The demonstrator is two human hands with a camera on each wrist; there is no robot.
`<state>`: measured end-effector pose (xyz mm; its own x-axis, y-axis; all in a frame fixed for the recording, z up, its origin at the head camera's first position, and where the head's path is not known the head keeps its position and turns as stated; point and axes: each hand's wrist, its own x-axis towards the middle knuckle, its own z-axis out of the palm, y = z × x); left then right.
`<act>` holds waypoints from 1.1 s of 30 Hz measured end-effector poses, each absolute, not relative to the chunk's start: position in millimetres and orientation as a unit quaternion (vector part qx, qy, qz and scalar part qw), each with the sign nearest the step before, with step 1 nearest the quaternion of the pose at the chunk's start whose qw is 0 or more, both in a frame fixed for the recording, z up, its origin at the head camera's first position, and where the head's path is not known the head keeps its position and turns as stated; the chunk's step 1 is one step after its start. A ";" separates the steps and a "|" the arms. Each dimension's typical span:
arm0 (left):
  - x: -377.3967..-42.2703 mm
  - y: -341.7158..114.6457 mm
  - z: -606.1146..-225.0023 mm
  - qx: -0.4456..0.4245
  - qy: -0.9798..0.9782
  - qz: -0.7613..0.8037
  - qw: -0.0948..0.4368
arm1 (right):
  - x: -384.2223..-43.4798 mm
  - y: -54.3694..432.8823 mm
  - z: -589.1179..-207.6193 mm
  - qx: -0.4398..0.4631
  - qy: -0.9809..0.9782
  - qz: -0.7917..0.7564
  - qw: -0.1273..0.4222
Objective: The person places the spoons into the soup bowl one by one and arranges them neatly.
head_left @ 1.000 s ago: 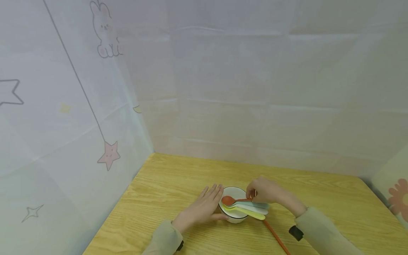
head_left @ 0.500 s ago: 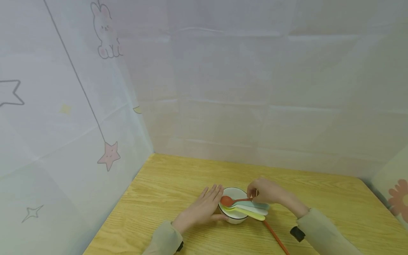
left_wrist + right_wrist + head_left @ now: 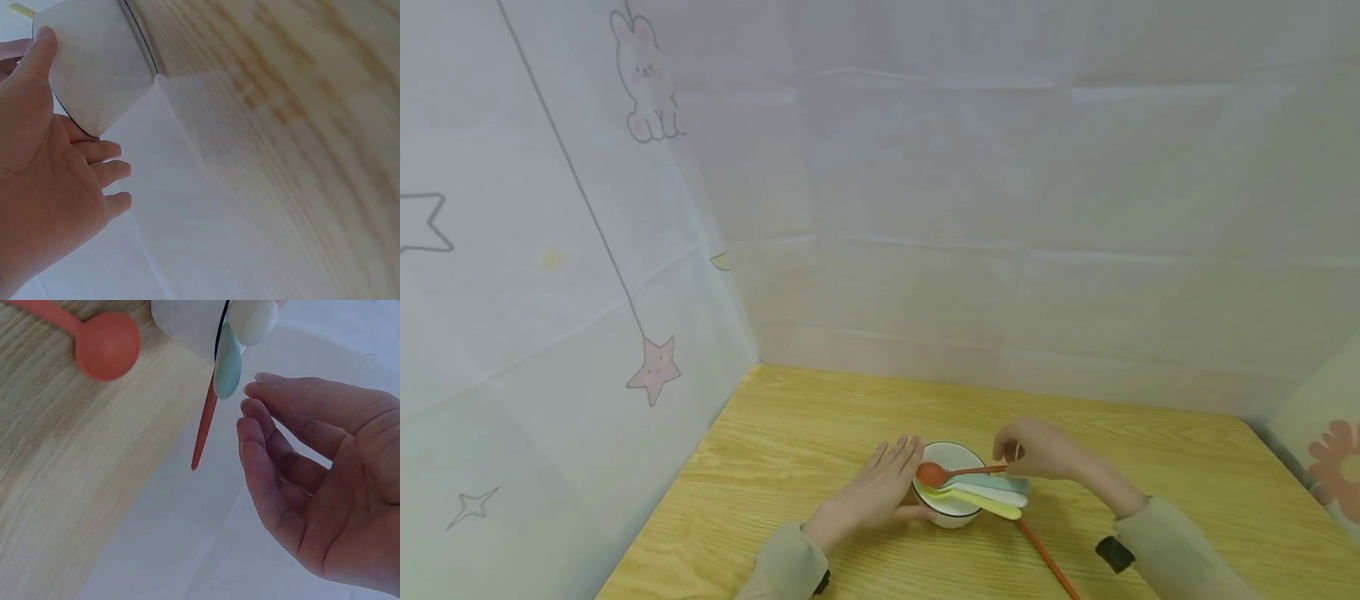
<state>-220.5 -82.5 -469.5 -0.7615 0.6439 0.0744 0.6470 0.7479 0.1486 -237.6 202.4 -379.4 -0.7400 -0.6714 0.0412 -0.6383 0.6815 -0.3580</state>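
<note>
A white bowl [image 3: 951,519] with a dark rim stands on the wooden table. Laid across it are an orange-red spoon [image 3: 932,475], a light-blue spoon [image 3: 1017,484], a white spoon [image 3: 1013,499] and a yellow spoon [image 3: 1003,509], their handles jutting out to the right. My left hand [image 3: 874,493] rests against the bowl's left side, thumb on the near wall and extended fingers by the rim. Beside the orange-red spoon's handle end is my right hand [image 3: 1041,450], fingers loosely bent. The right wrist view shows this hand [image 3: 319,481] apart from the handle, holding nothing.
An orange-red ladle [image 3: 107,347] lies on the tabletop [image 3: 820,408] just right of the bowl, its handle [image 3: 1048,558] running toward the near edge. Pale printed sheets [image 3: 910,208] hang behind the table and at its left and right.
My right hand has drawn a little to the right, and more of the orange-red spoon's handle shows. My left hand stays at the bowl.
</note>
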 end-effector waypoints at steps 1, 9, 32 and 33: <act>-220.3 -82.5 -469.6 -0.345 -0.935 -0.084 0.009 | -236.7 204.2 -378.4 -0.354 0.918 -0.175 0.046; -220.3 -84.4 -470.4 -0.342 -0.935 -0.093 0.004 | -231.9 215.7 -375.9 -0.352 0.920 -0.168 0.031; -219.8 -83.5 -467.4 -0.348 -0.934 -0.081 0.008 | -220.3 249.5 -375.3 -0.323 0.928 -0.183 0.034; -219.9 -83.3 -467.1 -0.347 -0.935 -0.080 0.007 | -219.7 250.7 -375.5 -0.320 0.929 -0.182 0.033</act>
<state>-219.9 -83.3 -467.1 -0.7593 0.6471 0.0690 0.6494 0.7468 0.1436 -219.7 250.7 -375.5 -0.7927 -0.6072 0.0545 -0.5828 0.7285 -0.3600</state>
